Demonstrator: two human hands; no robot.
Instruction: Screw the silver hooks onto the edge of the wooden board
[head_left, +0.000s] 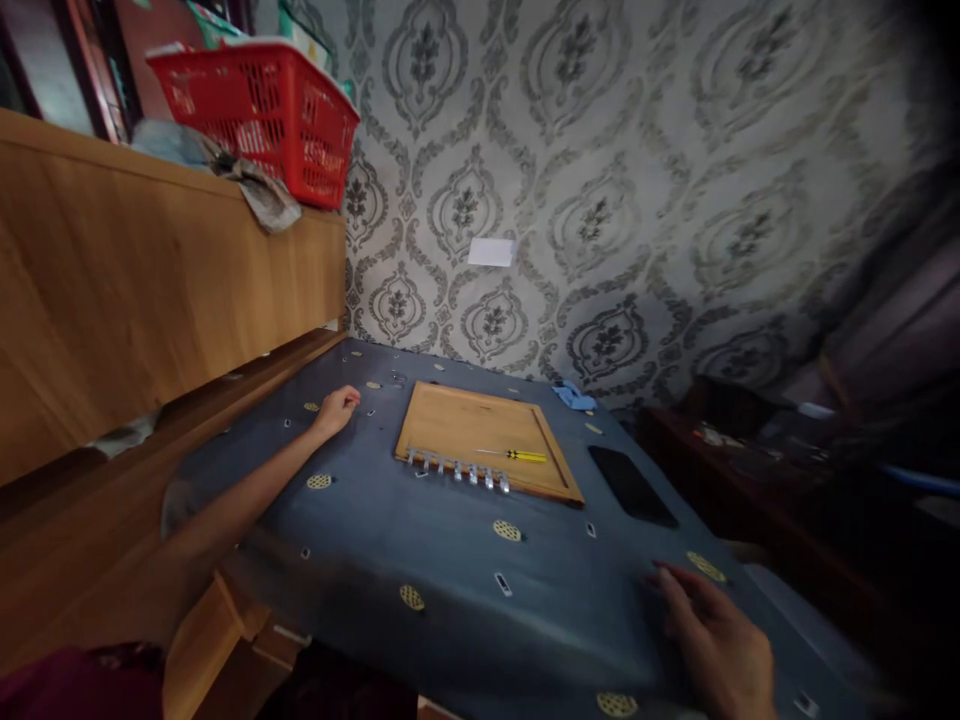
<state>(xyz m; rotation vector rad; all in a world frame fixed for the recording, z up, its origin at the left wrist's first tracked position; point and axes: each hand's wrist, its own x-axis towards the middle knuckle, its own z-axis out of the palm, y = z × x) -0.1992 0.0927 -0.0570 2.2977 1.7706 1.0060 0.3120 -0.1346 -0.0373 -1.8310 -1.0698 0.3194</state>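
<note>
My left hand [337,410] rests on the patterned blue-grey tablecloth [360,560] left of a wooden panel. Its fingers are curled together, and whatever they might hold is hidden. My right hand [716,635] is at the front right, fingers loosely stretched out, with no object visible in it. The framed wooden panel [469,420] lies flat in the middle of the table. A screwdriver [526,456] with a yellow and black handle lies on it. Several small metal clips [472,474] sit in a row along the panel's near edge.
A black phone [631,485] lies right of the panel, and a crumpled blue cloth [574,396] behind it. Small dark items [399,379] lie beyond my left hand. A red basket [292,125] stands on the wooden cabinet [172,270] at left. Patterned wallpaper borders the table's far side.
</note>
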